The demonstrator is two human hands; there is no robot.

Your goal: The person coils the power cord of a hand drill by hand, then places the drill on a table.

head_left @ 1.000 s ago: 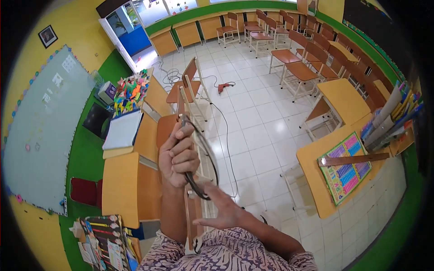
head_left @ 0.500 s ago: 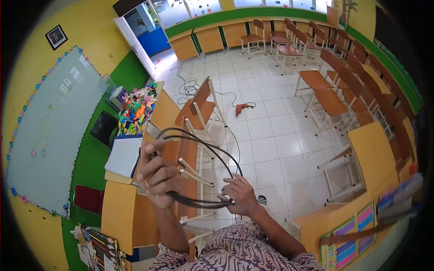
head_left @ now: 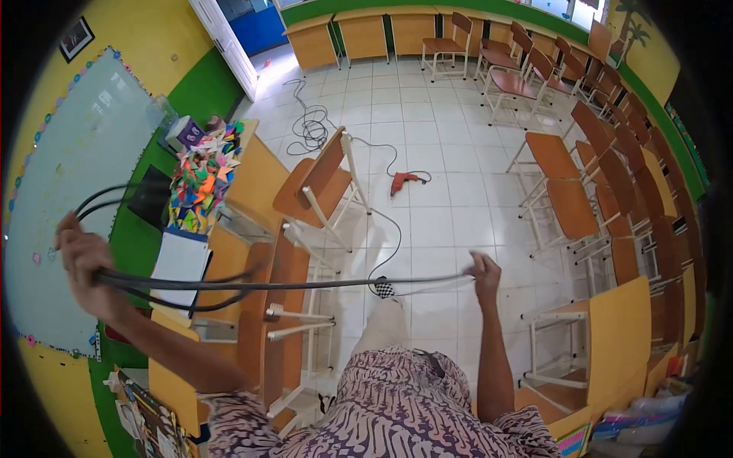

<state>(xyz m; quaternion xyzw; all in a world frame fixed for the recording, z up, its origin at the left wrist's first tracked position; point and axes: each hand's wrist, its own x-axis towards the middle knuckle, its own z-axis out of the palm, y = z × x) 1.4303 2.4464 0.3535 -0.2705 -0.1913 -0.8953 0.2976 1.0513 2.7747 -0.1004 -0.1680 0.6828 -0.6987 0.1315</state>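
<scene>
A dark cable (head_left: 321,285) stretches nearly level between my two hands. My left hand (head_left: 85,263), far out at the left, is closed around several loops of it; some loops stick up above the fist and others hang to its right. My right hand (head_left: 483,273) pinches the cable's stretched part at the right. From there a thinner-looking length runs back toward the checkered shoe (head_left: 384,287). On the floor ahead lies a red drill (head_left: 402,183), its cord trailing to a tangle of cable (head_left: 311,126) near the door.
Wooden chairs (head_left: 324,183) stand close ahead on the left, beside a desk with colorful folded paper (head_left: 202,179) and an open book (head_left: 179,263). More chairs (head_left: 553,164) line the right. White floor tiles (head_left: 450,221) lie between them.
My hands have moved wide apart, the left far to the left and the right to the right. The cable between them is now pulled out nearly straight.
</scene>
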